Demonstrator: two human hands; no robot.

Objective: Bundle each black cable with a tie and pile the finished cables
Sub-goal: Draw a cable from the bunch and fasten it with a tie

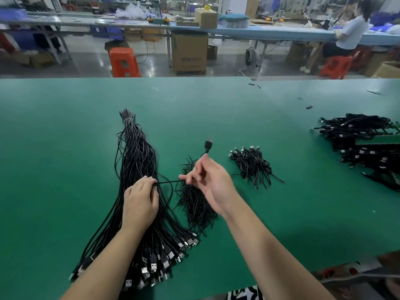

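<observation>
The green work mat (pixel 65 148) fills your bench. On it, the biggest thing is the long sheaf of loose black USB cables (pixel 138 161), tied at its far tip and fanning toward you with the plugs nearest your body. Far right sits the large heap of finished cables (pixel 363 144), well apart from your hands. Nearer, right of centre, lies the small pile of bundled cables (pixel 253 163), and between that and the sheaf is the clump of black ties (pixel 194 200).

Your left hand (pixel 139 202) rests on the sheaf, fingers curled tight and pinching 1 cable (pixel 168 182). Your right hand (pixel 207 178) is raised above the ties, thumb and fingertips pinching the same cable, its USB plug (pixel 208 145) standing up beyond your fingers. The stretch between your 2 hands is taut.

What could go wrong: I judge the cable is not yet free of the sheaf, so a hard pull may drag neighbouring cables out and tangle them. Your right forearm hangs just over the ties; lowering it carelessly could scatter them. A loose pinch while you coil could let the loops spring open before a tie goes on.
</observation>
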